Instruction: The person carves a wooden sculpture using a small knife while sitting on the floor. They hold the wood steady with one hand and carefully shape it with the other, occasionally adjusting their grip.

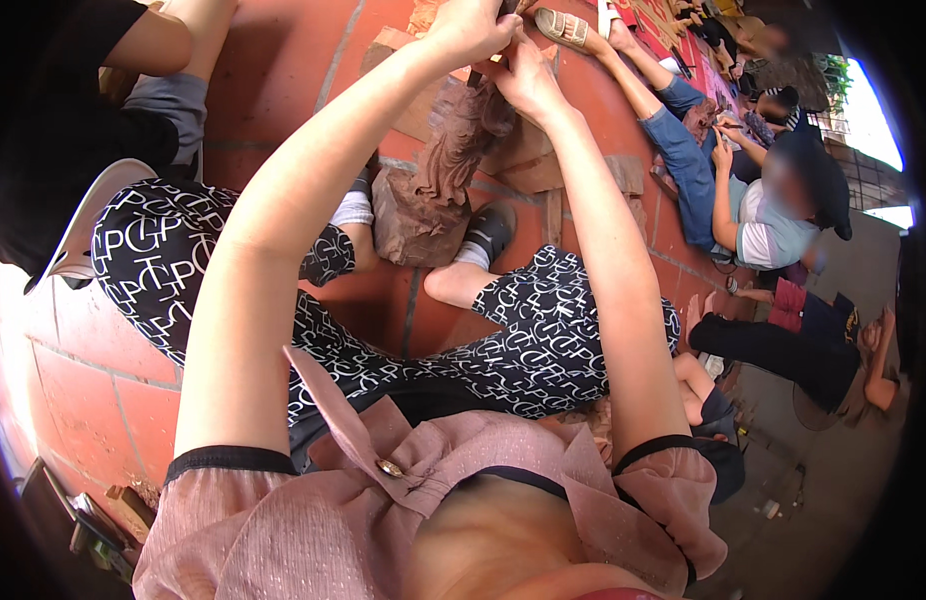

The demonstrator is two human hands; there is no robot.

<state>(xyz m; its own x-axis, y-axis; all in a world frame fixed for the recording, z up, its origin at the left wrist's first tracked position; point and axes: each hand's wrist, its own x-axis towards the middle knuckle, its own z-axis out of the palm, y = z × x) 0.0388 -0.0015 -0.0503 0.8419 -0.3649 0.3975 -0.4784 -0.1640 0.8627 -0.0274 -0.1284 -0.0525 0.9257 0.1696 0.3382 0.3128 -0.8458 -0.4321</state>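
Wooden carving (438,190), long axis running away between the feet, left hand (473,28) fisted, right hand (528,75) pressing its top

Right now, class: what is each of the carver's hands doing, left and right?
Left hand: closed around a dark tool handle above the wood carving.
Right hand: fingers curled, resting on the carving's top by the tool; grip unclear.

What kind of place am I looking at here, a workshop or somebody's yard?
Most likely an open-sided woodcarving workshop. The person sits on a red tiled floor with a reddish carved wooden figure propped between their feet, both hands at its top, while other people sit nearby bent over similar pieces, with wood offcuts scattered around.
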